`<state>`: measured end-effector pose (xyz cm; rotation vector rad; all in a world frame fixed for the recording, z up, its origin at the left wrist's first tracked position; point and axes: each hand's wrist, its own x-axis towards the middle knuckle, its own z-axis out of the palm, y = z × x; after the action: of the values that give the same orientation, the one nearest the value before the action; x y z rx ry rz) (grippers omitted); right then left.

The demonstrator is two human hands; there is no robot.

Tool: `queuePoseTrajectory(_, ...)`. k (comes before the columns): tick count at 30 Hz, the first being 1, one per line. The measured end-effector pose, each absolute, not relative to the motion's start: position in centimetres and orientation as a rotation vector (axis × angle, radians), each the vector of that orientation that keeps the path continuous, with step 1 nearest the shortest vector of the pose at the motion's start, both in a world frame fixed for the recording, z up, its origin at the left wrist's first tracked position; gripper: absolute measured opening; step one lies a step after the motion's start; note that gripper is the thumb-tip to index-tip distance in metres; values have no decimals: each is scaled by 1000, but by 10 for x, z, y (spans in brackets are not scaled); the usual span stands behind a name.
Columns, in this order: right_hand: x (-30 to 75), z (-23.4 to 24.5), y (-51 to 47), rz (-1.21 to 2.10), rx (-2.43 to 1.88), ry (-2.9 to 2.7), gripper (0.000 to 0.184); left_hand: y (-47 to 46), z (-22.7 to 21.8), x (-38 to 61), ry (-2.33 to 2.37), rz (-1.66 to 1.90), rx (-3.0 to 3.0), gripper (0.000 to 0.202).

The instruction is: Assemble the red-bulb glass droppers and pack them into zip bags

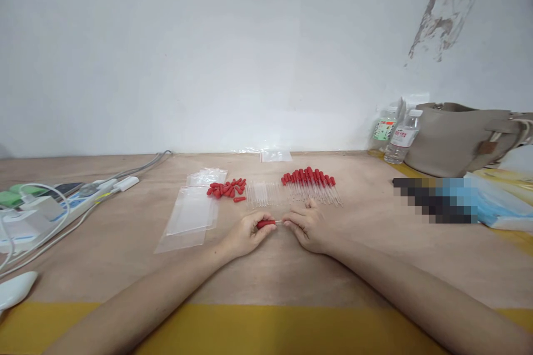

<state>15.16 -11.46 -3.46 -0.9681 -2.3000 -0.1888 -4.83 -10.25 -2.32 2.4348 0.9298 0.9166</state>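
Note:
Between the fingers of my left hand (252,233) is a red rubber bulb (266,223), lying sideways. My right hand (306,227) pinches a thin glass dropper tube (279,222) that meets the bulb's right end; how deep it sits inside is hidden. Just beyond my hands lies a row of bare glass tubes (262,194). A pile of loose red bulbs (227,188) is to the left of them. To the right lies a group of droppers (310,177), red bulbs on glass tubes, with their tips toward me.
Clear plastic bags (191,211) lie left of the bulbs. A power strip (79,205) with cables is at far left. Two bottles (402,136), a grey bag (453,138) and a blue package (495,202) stand or lie at right. A wall (233,55) closes off the back.

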Motion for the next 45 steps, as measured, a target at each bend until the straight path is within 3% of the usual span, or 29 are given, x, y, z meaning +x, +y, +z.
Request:
queuePoseTrajectory(17,143,-23,-116,72,-1042,-2359,26,-91,-17,-47,857,956,2599,14)
queuePoseTrajectory(23,149,-31,-110,330,-1140,-2024,22,-68,-17,-76,1104,993,2724,50)
queuePoseTrajectory(27,161,-29,-80,510,-1455,-1685,19,-48,-23,-101,1409,1012,2724,35)
queuePoseTrajectory(36,155,-13,-22,63,-2053,-1616,28,-30,-39,-105,1559,1070,2506,19)
queuePoseTrajectory(45,141,-19,-20,-98,-2082,-1721,39,-25,-39,-104,1576,1022,2549,19)
